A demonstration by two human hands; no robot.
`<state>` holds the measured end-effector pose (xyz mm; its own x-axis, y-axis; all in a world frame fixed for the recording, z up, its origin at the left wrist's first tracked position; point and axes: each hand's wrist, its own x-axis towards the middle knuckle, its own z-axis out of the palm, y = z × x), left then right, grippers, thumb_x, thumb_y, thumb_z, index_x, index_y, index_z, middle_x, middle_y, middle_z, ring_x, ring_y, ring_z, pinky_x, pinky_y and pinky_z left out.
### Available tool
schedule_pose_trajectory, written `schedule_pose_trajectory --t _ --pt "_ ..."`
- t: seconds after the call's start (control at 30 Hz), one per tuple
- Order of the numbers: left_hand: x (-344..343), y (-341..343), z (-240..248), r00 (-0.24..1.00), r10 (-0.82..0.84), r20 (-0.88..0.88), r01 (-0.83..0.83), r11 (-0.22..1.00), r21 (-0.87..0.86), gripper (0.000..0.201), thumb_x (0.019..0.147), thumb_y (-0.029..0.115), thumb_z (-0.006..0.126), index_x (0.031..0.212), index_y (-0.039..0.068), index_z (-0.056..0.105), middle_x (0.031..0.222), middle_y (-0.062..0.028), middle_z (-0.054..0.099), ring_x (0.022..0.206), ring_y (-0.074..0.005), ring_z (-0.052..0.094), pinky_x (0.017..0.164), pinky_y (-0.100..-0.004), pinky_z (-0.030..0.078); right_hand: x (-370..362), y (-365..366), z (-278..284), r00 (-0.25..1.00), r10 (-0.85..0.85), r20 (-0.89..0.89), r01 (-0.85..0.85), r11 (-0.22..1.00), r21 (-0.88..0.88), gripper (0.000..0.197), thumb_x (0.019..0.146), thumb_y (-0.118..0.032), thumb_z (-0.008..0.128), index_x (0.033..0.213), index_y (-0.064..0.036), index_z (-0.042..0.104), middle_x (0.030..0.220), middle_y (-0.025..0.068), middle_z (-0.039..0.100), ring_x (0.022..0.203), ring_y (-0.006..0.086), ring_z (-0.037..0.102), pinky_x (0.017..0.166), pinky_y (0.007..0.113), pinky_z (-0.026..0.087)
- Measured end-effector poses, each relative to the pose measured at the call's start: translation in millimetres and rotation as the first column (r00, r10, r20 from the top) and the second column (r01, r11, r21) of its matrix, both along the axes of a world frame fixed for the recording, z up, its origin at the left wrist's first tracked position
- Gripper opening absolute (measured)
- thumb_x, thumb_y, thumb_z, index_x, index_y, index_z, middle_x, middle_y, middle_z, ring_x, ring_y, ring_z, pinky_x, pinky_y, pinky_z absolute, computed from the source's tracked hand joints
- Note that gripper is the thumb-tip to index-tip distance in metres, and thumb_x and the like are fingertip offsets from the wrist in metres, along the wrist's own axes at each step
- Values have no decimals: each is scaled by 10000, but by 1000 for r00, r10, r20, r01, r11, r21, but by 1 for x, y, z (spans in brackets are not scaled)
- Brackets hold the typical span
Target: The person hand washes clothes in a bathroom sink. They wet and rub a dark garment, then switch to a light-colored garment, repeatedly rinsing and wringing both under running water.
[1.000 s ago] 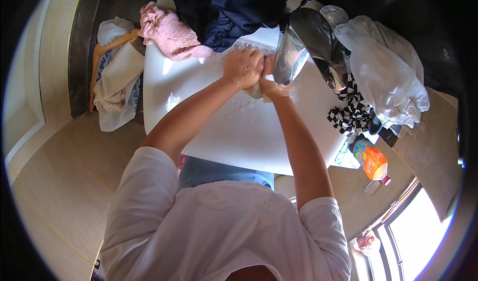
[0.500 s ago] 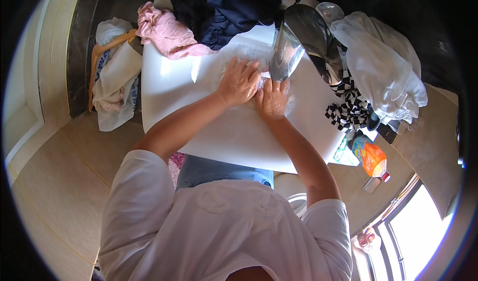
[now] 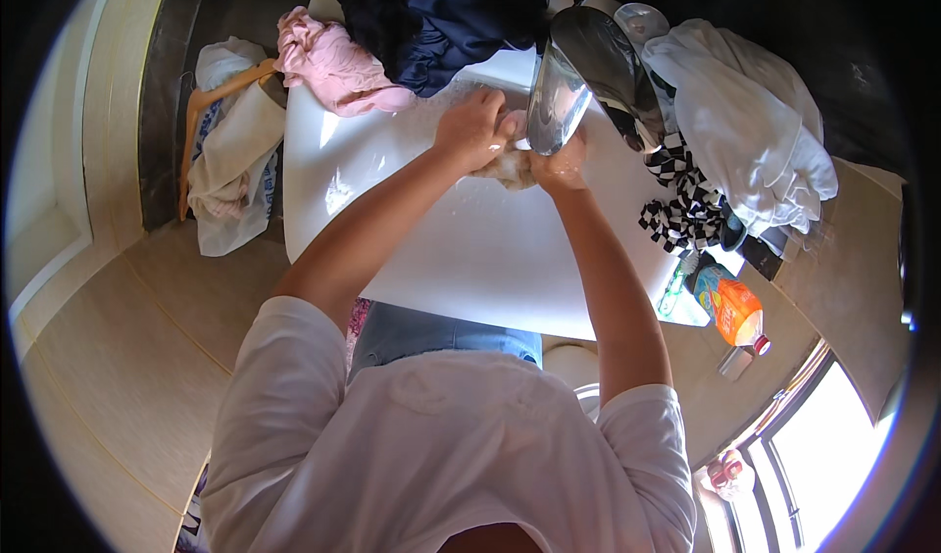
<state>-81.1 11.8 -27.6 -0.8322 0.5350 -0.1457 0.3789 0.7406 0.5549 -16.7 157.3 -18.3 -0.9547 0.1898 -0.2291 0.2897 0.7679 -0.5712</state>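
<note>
Both my hands are in a white sink [image 3: 441,259], at the basin under a shiny metal faucet [image 3: 559,107]. My left hand [image 3: 472,127] is closed with curled fingers on a wet, pale beige-white cloth [image 3: 507,169]. To its right, my right hand [image 3: 561,165] grips the cloth's other side; the faucet hides part of its fingers. The bunched cloth spans the gap between the two hands. Suds and wet shine show around them.
Dark navy clothing [image 3: 456,24] and a pink garment [image 3: 338,63] lie on the sink's far rim. At right are white fabric [image 3: 735,126], a black-and-white checkered cloth [image 3: 676,205] and an orange bottle [image 3: 730,308]. A wooden hanger [image 3: 191,126] is at left.
My hands have gone from pressing low in the suds to holding the cloth up between them. The left hand has moved slightly farther away; the right has shifted right, partly behind the faucet.
</note>
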Motion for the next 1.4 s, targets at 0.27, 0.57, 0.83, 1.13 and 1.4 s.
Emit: schedule_pose_trajectory --t 0.27,0.57,0.83,1.13,1.4 --pt "32 -58 27 959 -231 -163 233 972 -12 579 655 378 780 1127 137 549 1408 -58 343 1314 -301 279 1072 -510 176 60 0 39 903 -150 -404 113 987 -113 291 931 -224 463 1079 -53 646 1222 109 556 1179 323 455 1033 462 263" --pt "29 -61 52 947 -151 284 -16 860 511 387 628 72 704 968 63 519 900 -93 561 864 -262 576 902 -369 405 70 4 120 712 -698 -82 407 505 -761 409 978 -360 450 808 -8 569 640 -49 456 606 60 380 534 236 313" --pt "40 -70 157 956 -86 282 -185 568 802 524 681 -8 699 1144 38 458 943 -63 523 859 -141 538 772 -273 449 72 24 174 761 -609 -226 145 499 -854 364 923 -284 450 902 32 628 806 87 616 769 154 585 708 291 462" --pt "42 -28 65 993 -113 -30 116 911 396 546 779 205 706 1257 147 450 1182 -111 497 1112 -314 470 891 -492 378 46 15 53 897 -27 -441 55 997 51 249 832 -93 575 1073 -49 617 1097 121 609 1039 307 548 932 427 368" --pt "42 -19 9 901 -316 -297 253 940 -230 599 870 442 495 1402 200 367 1478 -111 267 1370 -352 192 1021 -672 142 42 -4 -7 949 286 -133 -206 881 426 459 857 -321 493 1242 -71 502 1341 124 438 1313 334 312 1064 616 143"
